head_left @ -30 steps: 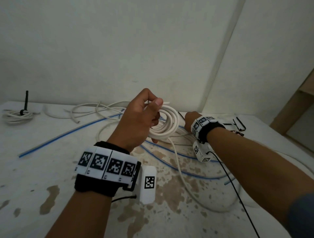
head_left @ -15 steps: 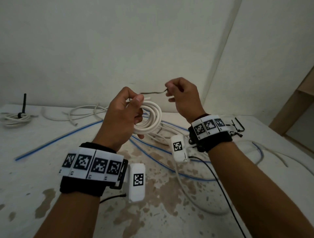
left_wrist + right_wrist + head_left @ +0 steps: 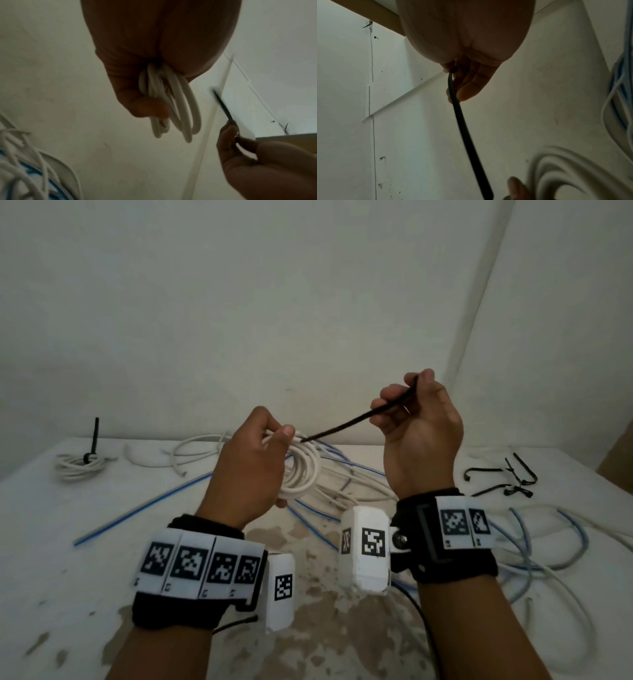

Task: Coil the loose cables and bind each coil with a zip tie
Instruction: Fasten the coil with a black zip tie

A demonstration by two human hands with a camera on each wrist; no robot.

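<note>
Threading: tie tip through coil, beside thumb.
Left hand: clamps loops; keep them bunched.
Right hand: pinches tie; steer tip steadily.

Bound coil far left on table, spare ties right.

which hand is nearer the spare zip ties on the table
Right. The right hand is raised just left of the spare zip ties; the left hand, holding the coil, is further left.
</note>
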